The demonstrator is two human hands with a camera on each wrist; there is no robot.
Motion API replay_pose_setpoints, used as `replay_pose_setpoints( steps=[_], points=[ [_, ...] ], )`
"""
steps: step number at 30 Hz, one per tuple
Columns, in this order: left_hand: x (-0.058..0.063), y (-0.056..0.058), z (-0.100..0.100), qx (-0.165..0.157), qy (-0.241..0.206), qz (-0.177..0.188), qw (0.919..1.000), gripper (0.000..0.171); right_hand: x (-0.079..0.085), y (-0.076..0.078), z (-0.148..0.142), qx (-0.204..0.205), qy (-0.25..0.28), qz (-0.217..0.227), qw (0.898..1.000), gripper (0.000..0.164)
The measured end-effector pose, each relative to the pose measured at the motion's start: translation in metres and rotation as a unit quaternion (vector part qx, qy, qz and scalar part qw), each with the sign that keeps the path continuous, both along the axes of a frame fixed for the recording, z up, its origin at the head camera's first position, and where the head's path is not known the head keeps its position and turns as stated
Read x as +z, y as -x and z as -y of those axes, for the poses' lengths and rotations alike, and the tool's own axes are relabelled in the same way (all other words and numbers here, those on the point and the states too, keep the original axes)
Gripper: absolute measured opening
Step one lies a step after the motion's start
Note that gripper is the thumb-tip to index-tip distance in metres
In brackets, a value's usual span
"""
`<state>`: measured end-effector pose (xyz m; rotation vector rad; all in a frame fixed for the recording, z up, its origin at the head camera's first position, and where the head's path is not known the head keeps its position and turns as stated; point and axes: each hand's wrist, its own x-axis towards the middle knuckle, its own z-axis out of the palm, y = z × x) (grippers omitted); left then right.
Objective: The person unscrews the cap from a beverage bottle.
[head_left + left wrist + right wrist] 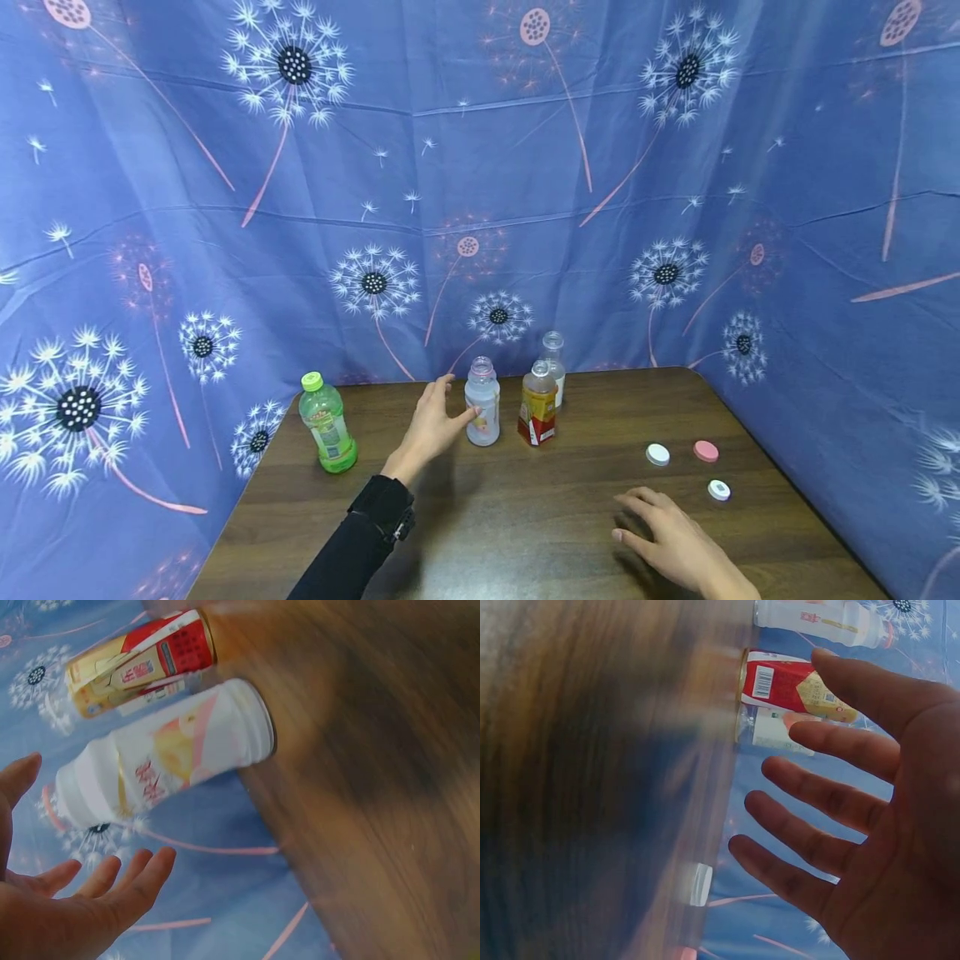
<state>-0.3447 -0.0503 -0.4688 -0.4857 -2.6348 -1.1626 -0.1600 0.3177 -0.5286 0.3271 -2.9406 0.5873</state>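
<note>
My left hand (429, 425) reaches toward an uncapped whitish plastic bottle (483, 408), thumb and fingers spread at its left side. In the left wrist view a gap shows between the fingers and this bottle (169, 761), which has a peach-coloured picture on its label. Just right of it stands an uncapped bottle with a red and yellow label (537, 412), partly hiding a clear bottle (553, 343) behind. Over the table's right part hovers my right hand (667, 533), holding nothing, its fingers loosely extended. Closest to it are a white cap (657, 454) and a smaller white cap (718, 490).
A green bottle (327, 427) with its light green cap on stands at the table's left side. One pink cap (706, 451) lies by the white ones. Blue dandelion-print cloth (480, 167) hangs around the back and sides of the wooden table (510, 517).
</note>
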Motion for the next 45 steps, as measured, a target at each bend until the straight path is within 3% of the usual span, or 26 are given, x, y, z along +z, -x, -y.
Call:
replay_pose_setpoints(
  steps=[4,10,19,25,31,35,38,45],
  points=[
    [-0.004,0.004,-0.01,-0.006,-0.006,0.016,0.9998,0.089,-0.003,-0.002,0.0,-0.005,0.007,0.021,1.0,0.055],
    [-0.001,0.013,-0.027,-0.015,-0.029,0.048,0.9983,0.101,-0.002,-0.005,-0.001,-0.014,0.005,0.028,0.999,0.056],
    [-0.002,0.021,-0.039,-0.009,-0.055,0.076,0.9955,0.108,-0.004,-0.012,0.002,-0.007,-0.023,0.002,1.0,0.055],
    [-0.007,0.024,-0.044,-0.009,-0.054,0.056,0.9969,0.099,-0.011,-0.016,-0.002,-0.003,-0.029,0.002,1.0,0.055],
    [-0.009,0.028,-0.048,-0.008,-0.062,0.036,0.9974,0.074,-0.014,-0.019,-0.01,-0.004,-0.021,0.01,1.0,0.056],
    [-0.011,0.029,-0.047,-0.014,-0.073,0.032,0.9967,0.067,-0.018,-0.022,-0.012,-0.011,-0.025,-0.017,0.999,0.054],
    [-0.011,0.027,-0.045,-0.016,-0.077,0.029,0.9964,0.067,-0.018,-0.024,-0.013,-0.013,-0.018,-0.02,1.0,0.053],
    [-0.007,0.016,-0.04,-0.015,-0.05,0.005,0.9986,0.064,-0.015,-0.024,-0.017,-0.039,0.01,0.025,0.999,0.056]
  ],
)
